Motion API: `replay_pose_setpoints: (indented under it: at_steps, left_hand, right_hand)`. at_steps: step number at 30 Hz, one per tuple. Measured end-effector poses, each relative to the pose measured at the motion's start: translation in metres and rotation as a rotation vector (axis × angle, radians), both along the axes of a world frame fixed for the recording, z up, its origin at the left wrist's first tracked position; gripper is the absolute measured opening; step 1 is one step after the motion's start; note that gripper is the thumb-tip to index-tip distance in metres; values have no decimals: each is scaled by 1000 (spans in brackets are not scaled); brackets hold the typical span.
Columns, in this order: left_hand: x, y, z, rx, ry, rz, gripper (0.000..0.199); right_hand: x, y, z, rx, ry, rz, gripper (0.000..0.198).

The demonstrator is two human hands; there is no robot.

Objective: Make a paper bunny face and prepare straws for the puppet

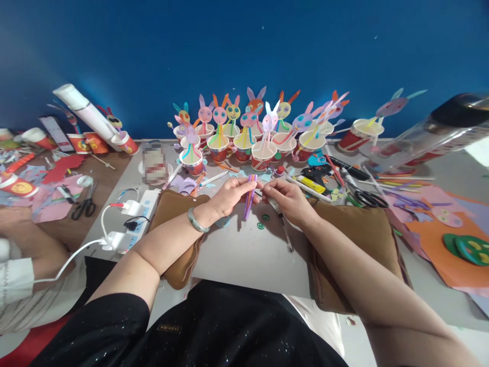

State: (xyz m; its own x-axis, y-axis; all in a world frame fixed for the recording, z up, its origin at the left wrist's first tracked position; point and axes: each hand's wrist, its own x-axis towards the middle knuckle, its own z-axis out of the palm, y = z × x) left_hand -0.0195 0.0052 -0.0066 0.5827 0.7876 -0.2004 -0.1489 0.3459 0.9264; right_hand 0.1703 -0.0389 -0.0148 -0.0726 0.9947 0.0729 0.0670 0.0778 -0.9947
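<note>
My left hand [231, 198], with a bracelet on its wrist, pinches a small bundle of purple and orange strips [249, 203] between thumb and fingers. The strips hang downward over the table. Close by on the right, the thumb and fingertips of my right hand [289, 200] are pressed together; whatever is in them is too small to make out. Just below the hands lie small green cut pieces [261, 226] and a slim pen-like tool [286, 234]. Behind my hands stand several paper cups [263, 154] with paper rabbit faces on coloured strips.
Brown cushions [353, 244] lie under both forearms. A power strip [143, 216] with cables is at left, beside another person's arm [23, 234]. To the right are black scissors [367, 196], a yellow marker [311, 184], a clear bottle [416, 142] and orange paper [439, 255].
</note>
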Motion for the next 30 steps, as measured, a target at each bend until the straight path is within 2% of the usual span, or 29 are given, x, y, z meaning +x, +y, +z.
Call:
replay_pose_setpoints:
  at_steps: [6,9,12,15,19,24,30]
  left_hand:
    - [-1,2,-2,-22,-47,0,32]
    - [-1,-1,0,-30,-29,-93,38]
    - [-1,-5,2,-51,-54,-218,44]
    - [0,-6,1,-46,-82,-286,46]
    - [2,-6,-5,-12,-79,-288,50]
    - [6,-15,-8,0,-27,-387,61]
    - [8,-23,-5,-11,-29,-433,59]
  right_hand:
    - [18,10,0,-56,116,-80,47]
    - [22,13,1,-79,156,-132,44]
    - [23,12,3,-69,88,-96,39]
    - [20,8,6,-21,-3,-71,36]
    - [17,3,10,64,-88,-134,28]
    - [11,3,5,204,-181,-189,21]
    - [5,-3,0,316,-314,-190,18]
